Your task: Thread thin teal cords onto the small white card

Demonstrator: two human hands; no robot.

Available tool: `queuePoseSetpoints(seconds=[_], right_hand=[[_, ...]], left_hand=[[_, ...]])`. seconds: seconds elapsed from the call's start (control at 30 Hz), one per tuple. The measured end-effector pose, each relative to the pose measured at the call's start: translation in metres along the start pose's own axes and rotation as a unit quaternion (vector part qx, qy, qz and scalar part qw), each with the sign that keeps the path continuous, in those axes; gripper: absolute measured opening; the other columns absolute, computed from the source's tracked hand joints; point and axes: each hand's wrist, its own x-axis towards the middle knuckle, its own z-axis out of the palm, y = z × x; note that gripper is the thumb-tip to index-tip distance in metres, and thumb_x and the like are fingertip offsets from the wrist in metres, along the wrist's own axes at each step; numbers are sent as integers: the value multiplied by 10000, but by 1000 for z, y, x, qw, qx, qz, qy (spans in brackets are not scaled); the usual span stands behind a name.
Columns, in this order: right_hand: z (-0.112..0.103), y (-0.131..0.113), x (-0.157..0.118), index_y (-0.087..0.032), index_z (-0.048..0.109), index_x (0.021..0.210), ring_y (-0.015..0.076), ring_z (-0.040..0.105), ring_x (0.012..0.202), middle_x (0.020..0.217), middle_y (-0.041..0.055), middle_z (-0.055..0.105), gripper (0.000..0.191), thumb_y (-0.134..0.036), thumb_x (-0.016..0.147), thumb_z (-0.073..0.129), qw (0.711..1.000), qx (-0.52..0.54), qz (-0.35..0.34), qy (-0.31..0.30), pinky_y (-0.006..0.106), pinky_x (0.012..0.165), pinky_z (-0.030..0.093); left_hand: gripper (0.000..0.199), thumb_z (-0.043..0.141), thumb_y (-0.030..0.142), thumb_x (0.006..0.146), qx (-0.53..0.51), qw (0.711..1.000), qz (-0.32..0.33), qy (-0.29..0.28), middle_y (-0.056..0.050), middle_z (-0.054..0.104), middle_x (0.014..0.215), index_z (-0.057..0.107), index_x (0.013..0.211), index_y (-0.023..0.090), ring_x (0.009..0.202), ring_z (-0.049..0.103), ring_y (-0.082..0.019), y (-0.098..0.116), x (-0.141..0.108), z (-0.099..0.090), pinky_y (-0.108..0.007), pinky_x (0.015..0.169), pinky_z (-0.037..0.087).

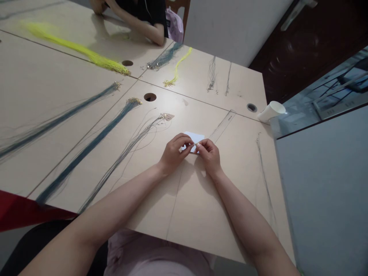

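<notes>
My left hand and my right hand meet fingertip to fingertip above a small white paper. Both are closed in a pinch. A thin line runs from beneath my left fingers towards the table's front edge, seemingly held there. What my right fingers grip is too small to make out. Left of my hands lies a loose bundle of grey lines, its far end on a small card with gold-coloured hook-like pieces. A clear ruler lies just beyond my right hand.
Blue-green line bundles and a yellow bundle with gold ends lie to the left. Thin grey lines lie at the right. A white cup stands by the right edge. Another person's arm rests across the table.
</notes>
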Motion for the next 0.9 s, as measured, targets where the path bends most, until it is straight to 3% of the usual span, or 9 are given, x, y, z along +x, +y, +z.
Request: queuePoseSetpoints(seconds=[0.9], right_hand=[[0,0,0,-196,539,708,124,523,591,601,-33,560,111,-280,778,557,1000,-5,7,-2,267,623,419]], left_hand=[[40,552,112,774,10,1000,15,12,-44,590,790,577,785,140,713,540,-91,1,0,0,-191,571,433]])
